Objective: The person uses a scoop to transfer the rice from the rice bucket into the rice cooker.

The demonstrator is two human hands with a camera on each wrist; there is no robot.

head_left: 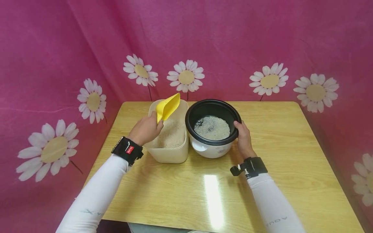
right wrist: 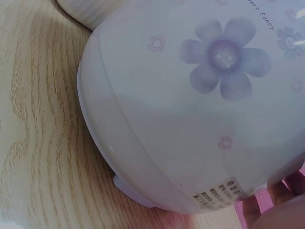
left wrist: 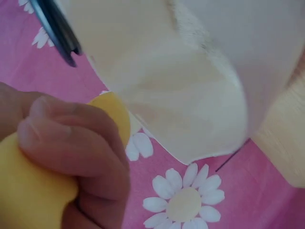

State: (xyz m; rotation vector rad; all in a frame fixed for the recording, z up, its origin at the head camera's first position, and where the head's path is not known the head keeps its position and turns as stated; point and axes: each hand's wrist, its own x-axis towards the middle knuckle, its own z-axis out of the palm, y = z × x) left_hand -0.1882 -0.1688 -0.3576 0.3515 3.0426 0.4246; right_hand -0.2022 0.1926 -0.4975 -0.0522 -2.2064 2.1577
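My left hand point(head_left: 146, 128) grips a yellow scoop point(head_left: 169, 106) by its handle, above the left side of a cream rice bin point(head_left: 172, 155). The scoop is tilted with its mouth up and to the right; whether any grain lies in it cannot be told. Loose rice point(head_left: 172, 135) covers the bottom of the bin. Just right of the bin stands a white rice cooker point(head_left: 212, 152) with a black inner rim, its lid off. White rice point(head_left: 214, 129) lies inside on the dark bottom. My right hand point(head_left: 244, 139) holds the cooker's right side, thumb at the rim, fingers point(right wrist: 279, 195) curled against the wall.
Bin and cooker stand side by side on a wooden table point(head_left: 279, 142), close to its back edge. A pink curtain point(head_left: 221, 42) printed with daisies surrounds the table at the back and both sides.
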